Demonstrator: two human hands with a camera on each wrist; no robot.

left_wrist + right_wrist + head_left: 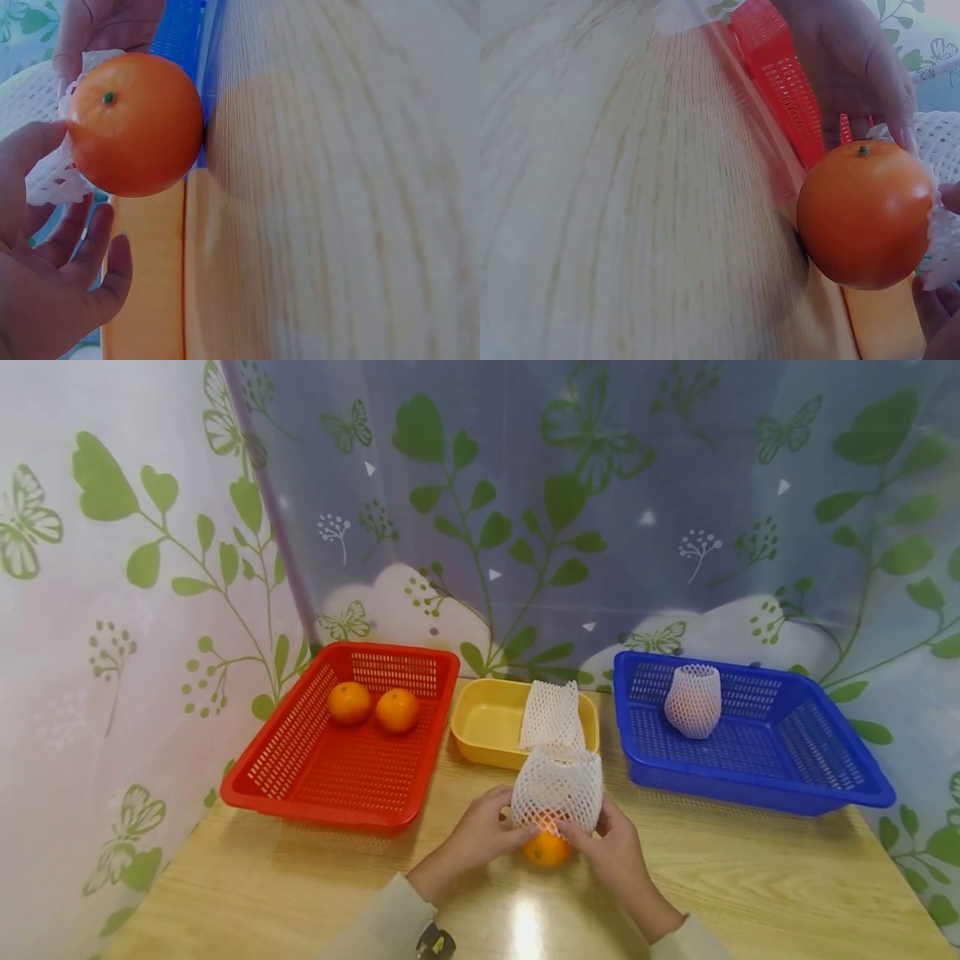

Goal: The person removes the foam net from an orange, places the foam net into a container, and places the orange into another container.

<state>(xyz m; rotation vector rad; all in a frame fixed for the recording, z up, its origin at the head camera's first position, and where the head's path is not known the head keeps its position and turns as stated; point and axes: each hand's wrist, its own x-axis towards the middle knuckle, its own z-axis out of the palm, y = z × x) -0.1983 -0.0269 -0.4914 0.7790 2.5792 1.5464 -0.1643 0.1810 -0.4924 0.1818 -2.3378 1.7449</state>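
While the red basket (pixel 348 768) sits by the bench's (pixel 750 868) back-left corner, two oranges (pixel 349 703) lie side by side in it. Dark wrist device (pixel 435 941) on left arm: yellow-green mark, too small to read. Left hand (pixel 480 831): fingers part-curled, pinching the rim of a net sleeve (pixel 557 781). Yellow tub (pixel 486 727) mid back edge, loose net (pixel 550 714) in its right end. In front of it, well in from both side edges: orange (pixel 547 850), partly inside the sleeve. Can't tell if it touches the bench. Right hand (pixel 615 845): fingers bent, pinching the sleeve's other side. Blue basket (pixel 750 768) by back-right corner, one netted fruit (pixel 693 702) inside. Wrist views show the green stem (pixel 109 97) plainly; it's a speck from the head. Netted fruit shows in head view only.
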